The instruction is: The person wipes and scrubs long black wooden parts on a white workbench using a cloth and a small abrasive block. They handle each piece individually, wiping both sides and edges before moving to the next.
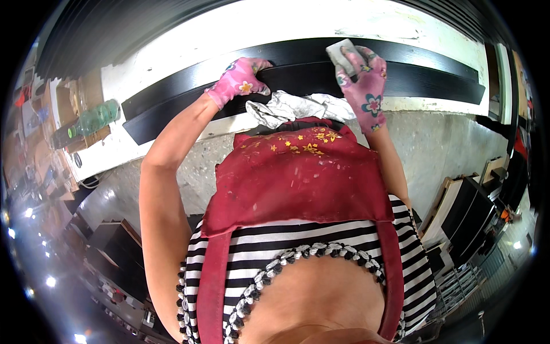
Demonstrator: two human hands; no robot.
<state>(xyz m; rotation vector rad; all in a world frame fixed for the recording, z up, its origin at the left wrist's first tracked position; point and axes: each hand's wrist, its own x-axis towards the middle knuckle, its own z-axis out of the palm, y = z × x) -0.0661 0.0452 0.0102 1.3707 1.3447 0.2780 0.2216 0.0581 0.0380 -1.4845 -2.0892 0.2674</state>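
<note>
Both hands are in pink gloves with a flower print, left glove (240, 79) and right glove (364, 80). Arms are bare below them. Further down, a paint-flecked red apron (298, 178) with small yellow flowers over a black-and-white striped top (275, 243).

a long board (424, 74) lies across the workbench (321, 23), a crumpled cloth (292, 108) on its near edge, bottles (94, 117) far left.

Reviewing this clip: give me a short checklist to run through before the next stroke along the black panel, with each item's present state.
1. Left hand steadying the black panel: ok, it grips the edge.
2. Right hand holding the grey pad against the panel: ok.
3. Both hands gloved: ok.
4. Panel resting fully on the white bench: ok.
5. Crumpled white rag out of the pad's way: ok, at the near edge.
6. Panel surface condition: cannot tell.
</note>
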